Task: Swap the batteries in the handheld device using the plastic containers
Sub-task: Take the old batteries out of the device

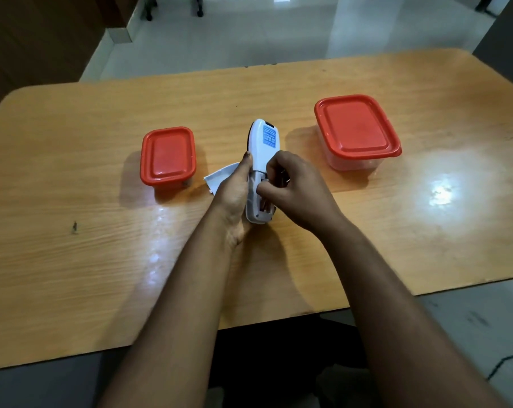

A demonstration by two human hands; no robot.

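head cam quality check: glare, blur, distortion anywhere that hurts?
Head view: strong glare patches on the table right of the hands, fainter streak near centre; wide-angle bowing along the table edges; left hand and right hand slightly soft over the device, so the open battery bay is hard to read; both red-lidded containers are sharp.

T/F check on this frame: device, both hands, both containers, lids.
1. Both containers have their red lids on. True: the small container and the large container are closed.
2. The left hand holds the white device. True.
3. The right hand rests on the large container. False: its fingers are at the device's open battery compartment.
4. The larger container sits on the person's left. False: it is on the right.
5. The device lies flat and untouched on the table. False: it is held.
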